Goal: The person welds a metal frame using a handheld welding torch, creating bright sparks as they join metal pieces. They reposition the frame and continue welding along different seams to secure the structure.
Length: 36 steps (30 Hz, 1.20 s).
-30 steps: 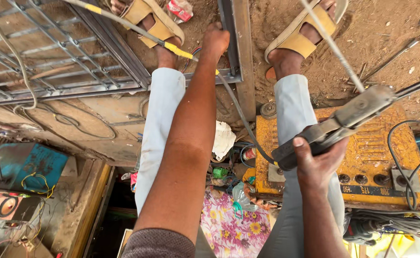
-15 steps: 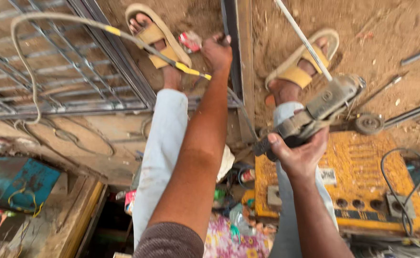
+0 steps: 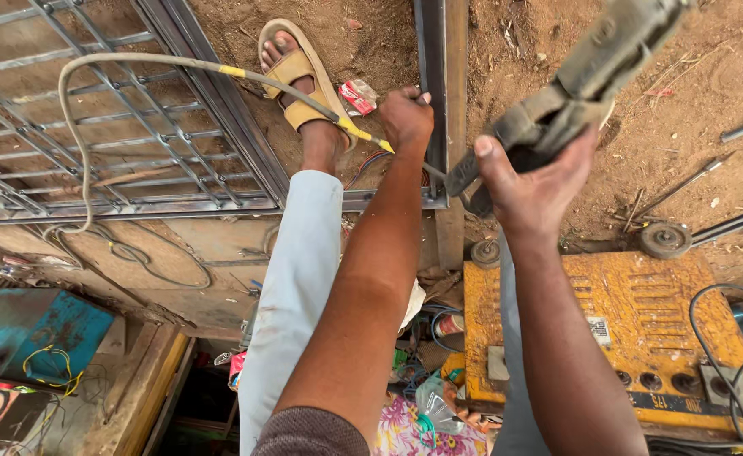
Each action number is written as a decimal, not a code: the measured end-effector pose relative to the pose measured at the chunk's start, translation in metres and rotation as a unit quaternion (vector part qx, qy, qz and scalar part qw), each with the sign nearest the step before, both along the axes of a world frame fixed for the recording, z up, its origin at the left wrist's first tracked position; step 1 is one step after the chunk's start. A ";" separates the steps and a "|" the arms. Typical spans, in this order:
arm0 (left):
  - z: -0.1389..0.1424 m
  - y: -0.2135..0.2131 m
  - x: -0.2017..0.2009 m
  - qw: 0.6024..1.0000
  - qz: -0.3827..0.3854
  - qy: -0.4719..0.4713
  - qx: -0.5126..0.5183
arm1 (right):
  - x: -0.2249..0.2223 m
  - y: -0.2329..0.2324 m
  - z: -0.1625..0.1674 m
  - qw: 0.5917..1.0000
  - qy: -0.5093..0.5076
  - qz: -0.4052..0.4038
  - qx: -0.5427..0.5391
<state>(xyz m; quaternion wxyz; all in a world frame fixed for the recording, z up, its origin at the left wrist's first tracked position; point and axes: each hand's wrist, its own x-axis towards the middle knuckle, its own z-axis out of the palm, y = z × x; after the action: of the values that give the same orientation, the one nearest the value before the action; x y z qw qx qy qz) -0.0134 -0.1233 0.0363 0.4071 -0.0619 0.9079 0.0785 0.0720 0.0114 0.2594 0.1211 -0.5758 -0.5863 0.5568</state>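
Steel frame bar [image 3: 432, 93] in left hand [image 3: 405, 118] grip, fingers closed round its edge. Right hand [image 3: 527, 181] grip shut on grey electrode holder [image 3: 587, 72], now lifted higher, nearer camera, above bar. Yellow welding machine [image 3: 616, 338] below right wrist.

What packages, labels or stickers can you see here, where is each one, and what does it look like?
Crumpled wrapper: on the dirt beside the sandalled foot, red and white, flattened.
Small label: on top of the yellow machine, rectangular, white with dark print.
Strip label: along the machine's front edge, dark blue band.
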 end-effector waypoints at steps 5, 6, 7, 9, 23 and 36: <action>0.003 0.001 -0.003 0.999 0.023 -0.004 0.029 | -0.011 0.002 -0.002 0.995 0.038 -0.062 -0.069; 0.003 0.002 -0.003 0.999 0.021 -0.004 0.025 | -0.013 0.002 -0.001 0.993 0.037 -0.073 -0.080; 0.003 0.002 -0.003 1.000 0.020 -0.005 0.021 | -0.014 0.002 0.000 0.991 0.042 -0.087 -0.092; 0.004 0.003 -0.003 1.000 0.020 -0.007 0.021 | -0.014 0.002 0.002 0.986 0.047 -0.115 -0.114; -0.004 -0.003 -0.002 0.999 0.023 -0.031 0.019 | -0.019 0.005 -0.003 0.987 0.070 -0.110 -0.097; 0.010 0.007 -0.008 0.999 0.038 -0.030 0.004 | -0.026 -0.002 -0.001 0.970 0.104 -0.175 -0.134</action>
<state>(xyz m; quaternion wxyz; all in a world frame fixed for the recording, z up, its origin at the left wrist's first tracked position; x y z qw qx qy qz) -0.0217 -0.1158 0.0463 0.4308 -0.0972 0.8921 0.0956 0.0456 0.0098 0.2588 0.1981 -0.6196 -0.3806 0.6573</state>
